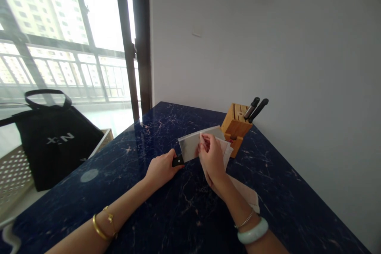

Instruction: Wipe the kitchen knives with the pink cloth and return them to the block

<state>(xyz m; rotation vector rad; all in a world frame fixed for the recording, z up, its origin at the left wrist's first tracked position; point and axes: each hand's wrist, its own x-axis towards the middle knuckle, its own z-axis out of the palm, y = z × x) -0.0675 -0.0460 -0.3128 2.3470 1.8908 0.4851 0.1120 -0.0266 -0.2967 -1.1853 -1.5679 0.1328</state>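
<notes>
My left hand [162,168] is closed around the black handle of a cleaver [189,147], whose broad shiny blade points right and away from me. Pinched in my right hand [212,154] is a pale cloth [245,193], which lies against the blade's face. Part of the cloth hangs down under my right wrist toward the tabletop. Just beyond the blade's far end stands a wooden knife block [236,121]. Two knives with dark handles [258,110] sit in its slots. My right hand and the cloth hide part of the blade.
The dark blue marbled table [143,214] runs toward a grey wall [262,47]. On the left, a black bag [59,147] rests by a perforated white basket [18,170]. Behind them is a large window [65,27] with a dark frame. A pale round spot [89,175] marks the tabletop.
</notes>
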